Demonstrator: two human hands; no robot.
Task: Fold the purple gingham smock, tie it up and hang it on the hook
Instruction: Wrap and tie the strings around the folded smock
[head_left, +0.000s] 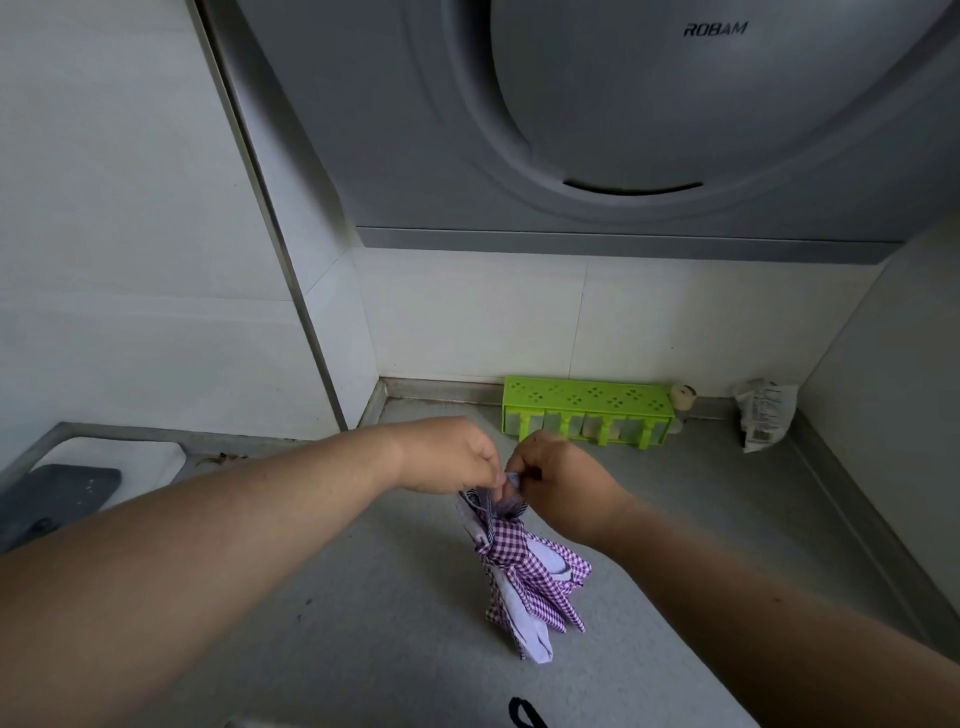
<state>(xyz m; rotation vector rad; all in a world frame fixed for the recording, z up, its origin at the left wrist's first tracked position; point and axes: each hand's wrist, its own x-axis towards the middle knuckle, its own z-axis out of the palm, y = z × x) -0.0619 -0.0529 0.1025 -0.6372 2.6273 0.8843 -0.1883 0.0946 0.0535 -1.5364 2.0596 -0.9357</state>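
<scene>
The purple gingham smock (524, 566) is held up above the grey countertop (395, 623) as a tied bundle, its loose ends hanging down. Its top is pinched between the curled fingers of the left hand (447, 457) and the right hand (558, 480), which meet just above it. A green rack (587, 410) is seen against the tiled wall behind, with a crumpled packet (766, 413) further right under the ROBAM hood (623, 119)
</scene>
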